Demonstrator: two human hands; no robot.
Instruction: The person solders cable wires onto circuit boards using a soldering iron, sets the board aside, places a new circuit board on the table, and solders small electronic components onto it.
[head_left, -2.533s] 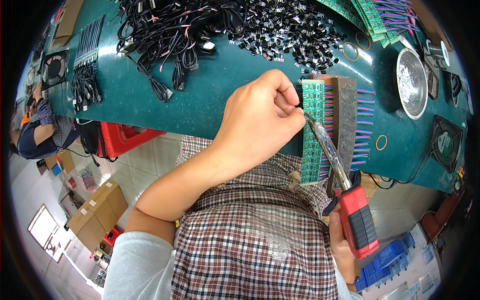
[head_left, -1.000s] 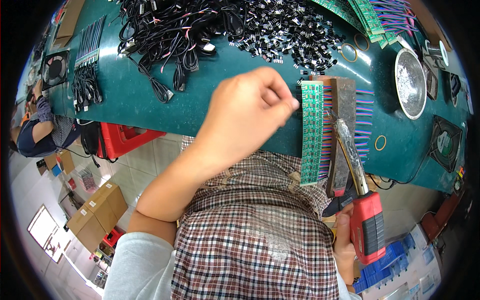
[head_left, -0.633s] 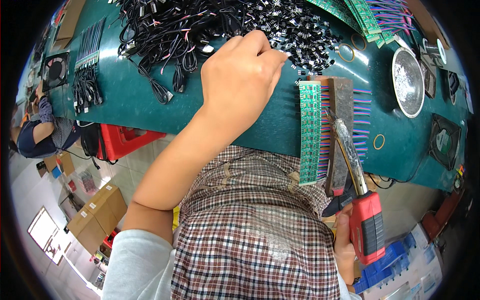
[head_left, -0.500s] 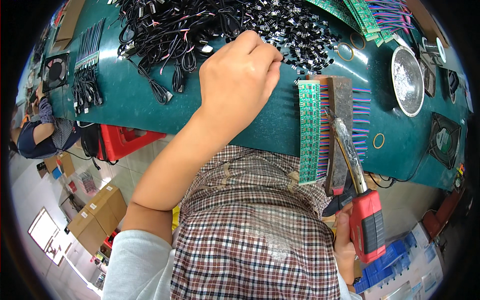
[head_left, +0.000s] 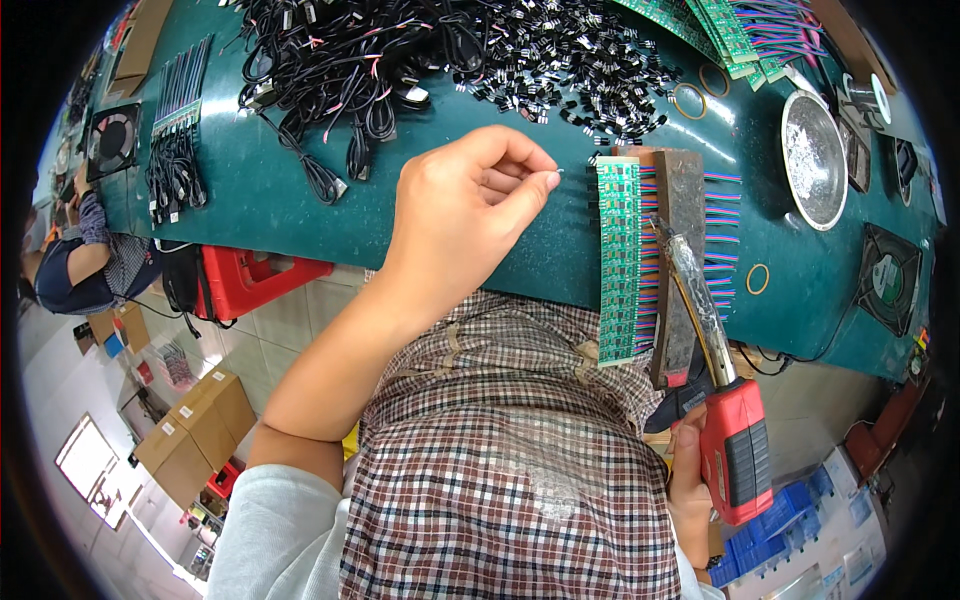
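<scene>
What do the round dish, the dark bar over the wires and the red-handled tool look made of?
Round dish: probably metal; silvery, with a shiny rim.
Dark bar: perhaps rough metal or stone; its dull, mottled face leaves that open.
Red-handled tool: likely plastic grip with black rubbery panels; the shaft's gleam suggests metal.

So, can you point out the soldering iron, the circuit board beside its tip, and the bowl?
Soldering iron (head_left: 734, 404): head view, on the upper end of its handle.
Circuit board (head_left: 619, 262): head view, middle of its green face.
Bowl (head_left: 822, 208): head view, lower inner wall.
</scene>
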